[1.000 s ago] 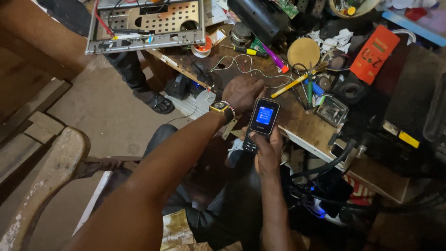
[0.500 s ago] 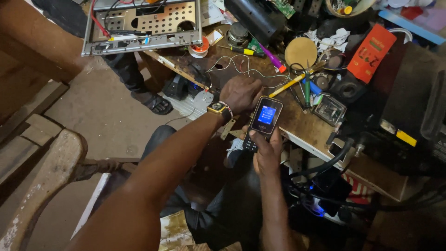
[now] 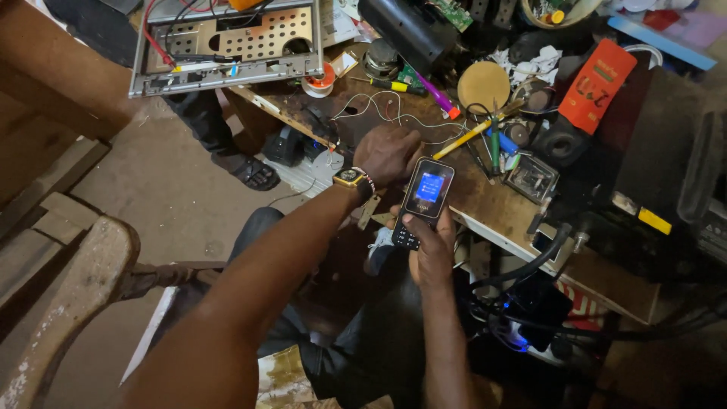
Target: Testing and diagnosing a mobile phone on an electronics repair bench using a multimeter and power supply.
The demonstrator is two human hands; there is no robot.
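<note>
Right hand [image 3: 430,246] clamps lit phone [image 3: 424,198] low, left hand [image 3: 388,154] fisted on cluttered bench [image 3: 492,208]; top-heavy phone might tip out.

The right hand [image 3: 430,250] covers the phone [image 3: 424,198]'s keypad; the metal chassis [image 3: 227,42] is cut off, perhaps halfway, by the top edge.

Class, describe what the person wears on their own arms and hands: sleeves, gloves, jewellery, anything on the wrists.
Both forearms are bare, with no sleeves in view and no gloves. The left hand has a gold-cased wristwatch on a dark strap, beside a beaded band. The right hand and its wrist show nothing worn.
</note>
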